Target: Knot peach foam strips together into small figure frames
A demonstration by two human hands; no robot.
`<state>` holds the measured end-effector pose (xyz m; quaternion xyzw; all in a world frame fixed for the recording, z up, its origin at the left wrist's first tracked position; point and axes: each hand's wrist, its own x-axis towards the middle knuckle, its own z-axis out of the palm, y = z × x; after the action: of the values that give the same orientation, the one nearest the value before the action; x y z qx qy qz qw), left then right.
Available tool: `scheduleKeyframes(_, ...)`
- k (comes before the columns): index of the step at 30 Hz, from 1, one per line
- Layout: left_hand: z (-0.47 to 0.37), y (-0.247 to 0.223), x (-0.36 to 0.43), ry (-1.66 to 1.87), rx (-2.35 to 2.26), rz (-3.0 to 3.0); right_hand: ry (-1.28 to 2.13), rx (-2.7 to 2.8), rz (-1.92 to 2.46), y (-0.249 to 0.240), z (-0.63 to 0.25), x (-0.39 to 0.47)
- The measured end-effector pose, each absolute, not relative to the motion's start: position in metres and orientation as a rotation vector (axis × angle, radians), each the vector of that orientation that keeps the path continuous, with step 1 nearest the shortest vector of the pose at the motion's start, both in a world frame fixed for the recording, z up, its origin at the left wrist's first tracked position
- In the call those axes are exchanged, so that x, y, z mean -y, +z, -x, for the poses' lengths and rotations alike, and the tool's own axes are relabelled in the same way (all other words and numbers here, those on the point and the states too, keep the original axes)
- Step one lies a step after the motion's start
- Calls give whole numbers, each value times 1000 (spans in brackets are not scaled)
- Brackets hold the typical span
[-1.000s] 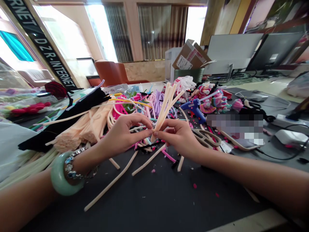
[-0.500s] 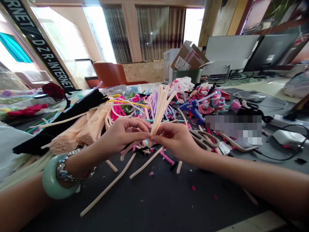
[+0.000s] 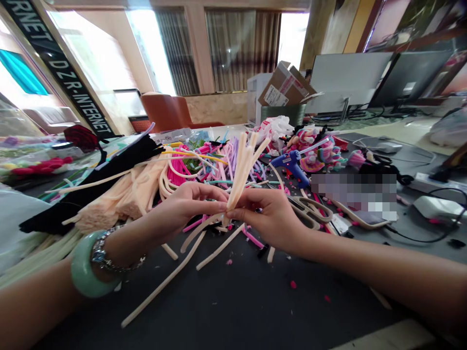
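Note:
Upright between my hands stands a small bunch of cream fuzzy stems point(image 3: 241, 167), fanned apart at the top. My left hand point(image 3: 191, 201) pinches the bunch low down from the left, a jade bangle and a silver bracelet on its wrist. From the right, my right hand point(image 3: 266, 211) grips the same lower end between thumb and fingers. One cream stem point(image 3: 199, 233) curves down to the left from the fingertips. Loose cream stems point(image 3: 164, 291) lie on the dark table point(image 3: 219, 311) below. The fingertips partly hide the bottom of the bunch.
A blue glue gun point(image 3: 294, 167) lies right of the bunch, near beige-handled scissors point(image 3: 310, 211) and a phone point(image 3: 365, 214). To the left are a thick cream stem bundle point(image 3: 120, 197) and a black one point(image 3: 98, 180). Pink and purple stems point(image 3: 233, 153) lie behind.
The bunch's tops have spread slightly and shifted a little down and right. My left wrist has moved slightly right. Both hands keep their hold.

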<state>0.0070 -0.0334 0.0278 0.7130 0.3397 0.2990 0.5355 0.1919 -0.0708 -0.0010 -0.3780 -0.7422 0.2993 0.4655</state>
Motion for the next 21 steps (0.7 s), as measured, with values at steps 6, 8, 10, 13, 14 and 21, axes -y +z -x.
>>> scheduleKeyframes(6, -5, 25, 35, 682, -764, -1724, 654, 1866, 866, -2, -193, 72)
scheduleKeyframes(8, -4, 26, 36, 650, -778, -1755, 638, 1857, 876, -4, -192, 72)
scheduleKeyframes(10, -4, 27, 37, 611, -801, -1783, 688, 1813, 896, -6, -191, 71)
scheduleKeyframes(13, -4, 28, 38, 594, -825, -1808, 752, 1752, 908, -3, -189, 71)
scheduleKeyframes(14, -5, 27, 39, 613, -827, -1807, 746, 1746, 906, -2, -189, 71)
scheduleKeyframes(21, -15, 18, 44, 775, -757, -1472, 809, 1644, 882, 10, -191, 70)
